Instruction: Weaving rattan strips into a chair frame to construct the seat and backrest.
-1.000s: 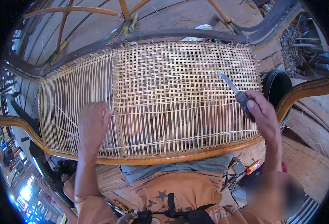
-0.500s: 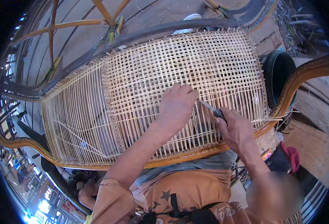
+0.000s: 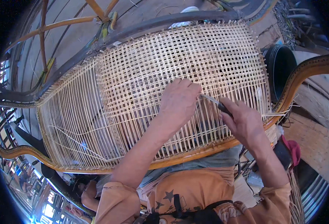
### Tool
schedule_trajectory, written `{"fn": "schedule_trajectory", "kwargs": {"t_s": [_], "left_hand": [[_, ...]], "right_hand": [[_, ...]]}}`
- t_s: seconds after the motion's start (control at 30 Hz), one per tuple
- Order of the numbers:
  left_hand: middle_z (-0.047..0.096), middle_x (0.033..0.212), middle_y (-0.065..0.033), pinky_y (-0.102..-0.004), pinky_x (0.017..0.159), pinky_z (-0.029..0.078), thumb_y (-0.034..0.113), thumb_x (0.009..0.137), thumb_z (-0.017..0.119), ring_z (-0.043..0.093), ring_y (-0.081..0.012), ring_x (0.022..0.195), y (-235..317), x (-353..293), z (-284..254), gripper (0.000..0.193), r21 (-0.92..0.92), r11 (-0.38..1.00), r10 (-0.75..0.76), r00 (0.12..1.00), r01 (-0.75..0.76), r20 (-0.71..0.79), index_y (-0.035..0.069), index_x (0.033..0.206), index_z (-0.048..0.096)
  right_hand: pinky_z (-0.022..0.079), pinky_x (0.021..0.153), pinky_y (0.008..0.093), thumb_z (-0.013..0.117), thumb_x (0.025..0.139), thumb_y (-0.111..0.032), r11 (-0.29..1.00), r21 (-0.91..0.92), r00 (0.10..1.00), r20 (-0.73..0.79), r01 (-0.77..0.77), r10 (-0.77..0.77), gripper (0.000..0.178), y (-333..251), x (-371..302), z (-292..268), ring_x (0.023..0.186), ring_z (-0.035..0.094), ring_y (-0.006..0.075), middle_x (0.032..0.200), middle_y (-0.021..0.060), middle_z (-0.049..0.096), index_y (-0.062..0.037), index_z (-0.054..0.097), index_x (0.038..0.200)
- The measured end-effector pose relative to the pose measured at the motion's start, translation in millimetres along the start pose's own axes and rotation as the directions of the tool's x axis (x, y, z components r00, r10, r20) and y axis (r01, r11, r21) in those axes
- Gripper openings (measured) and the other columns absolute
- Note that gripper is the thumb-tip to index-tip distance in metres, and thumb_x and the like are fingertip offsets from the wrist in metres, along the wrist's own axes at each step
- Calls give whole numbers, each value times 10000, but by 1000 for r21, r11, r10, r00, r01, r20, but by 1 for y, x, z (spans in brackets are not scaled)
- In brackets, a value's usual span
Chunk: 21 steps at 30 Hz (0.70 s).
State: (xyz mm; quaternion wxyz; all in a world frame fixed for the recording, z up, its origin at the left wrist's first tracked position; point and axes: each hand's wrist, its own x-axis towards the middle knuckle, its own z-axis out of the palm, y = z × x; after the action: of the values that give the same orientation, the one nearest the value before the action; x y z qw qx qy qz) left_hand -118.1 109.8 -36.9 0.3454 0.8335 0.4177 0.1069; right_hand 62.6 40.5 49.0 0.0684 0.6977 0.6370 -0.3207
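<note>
A wide rattan panel (image 3: pixel 145 71) of pale woven strips lies across my lap in a curved wooden frame (image 3: pixel 194 154). Its far part is woven in an open grid; nearer me, mostly lengthwise strips run to the frame. My left hand (image 3: pixel 179 98) rests at the edge of the grid, fingers curled down and their tips hidden. My right hand (image 3: pixel 242 121) grips a dark-handled tool with a slim metal shaft (image 3: pixel 210 99), perhaps a screwdriver. The shaft points left, its tip among the strips beside my left fingers.
Left of the grid is a section of lengthwise strips (image 3: pixel 69 112) with a few loose strands across it. A dark bucket (image 3: pixel 282 69) stands beyond the right edge. Strip ends (image 3: pixel 280 113) stick out over the right frame. Another person's arm (image 3: pixel 89 196) shows at lower left.
My right hand has shifted a little to the right, with the tool still in its grip. My left hand stays nearly in place on the weave. The view has shifted slightly.
</note>
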Motion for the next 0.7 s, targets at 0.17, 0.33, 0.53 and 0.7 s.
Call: {"fn": "schedule_trajectory", "kwargs": {"t_s": [0.17, 0.33, 0.53, 0.7], "left_hand": [[595, 904, -77, -396, 782, 454, 17, 768, 544, 560, -268, 867, 13, 0, 8, 226, -11, 1000, 22, 995, -23, -95, 80, 966, 634], [581, 939, -52, -378, 793, 446, 25, 743, 566, 551, -244, 890, 20, 2, 9, 259, 84, 996, 36, 999, -34, -26, 87, 986, 634], [582, 897, -59, -379, 775, 438, 34, 756, 561, 545, -243, 866, 18, 6, 16, 223, 59, 998, 6, 1000, -5, -15, 96, 954, 642], [581, 879, -68, -389, 755, 434, 40, 767, 556, 542, -251, 829, 21, 10, 12, 200, 19, 1000, -22, 1000, 22, -15, 100, 937, 641]], "right_hand": [[497, 588, 459, 580, 881, -286, 998, 32, 995, -81, -57, 60, 255, 6, -11, -5, 685, 613, 359, 785, 139, 588, -145, 547, 1090], [495, 595, 466, 553, 895, -313, 996, -37, 997, -19, -76, 76, 237, 7, -7, -4, 686, 609, 364, 787, 135, 586, -148, 547, 1065], [495, 584, 451, 557, 891, -313, 996, -79, 999, 27, -38, 40, 245, 10, 5, -10, 679, 607, 361, 777, 133, 585, -155, 552, 1078], [489, 577, 445, 576, 881, -299, 1000, 4, 998, -70, 8, -7, 258, 19, 3, -5, 667, 606, 351, 748, 137, 584, -146, 570, 1088]]}}
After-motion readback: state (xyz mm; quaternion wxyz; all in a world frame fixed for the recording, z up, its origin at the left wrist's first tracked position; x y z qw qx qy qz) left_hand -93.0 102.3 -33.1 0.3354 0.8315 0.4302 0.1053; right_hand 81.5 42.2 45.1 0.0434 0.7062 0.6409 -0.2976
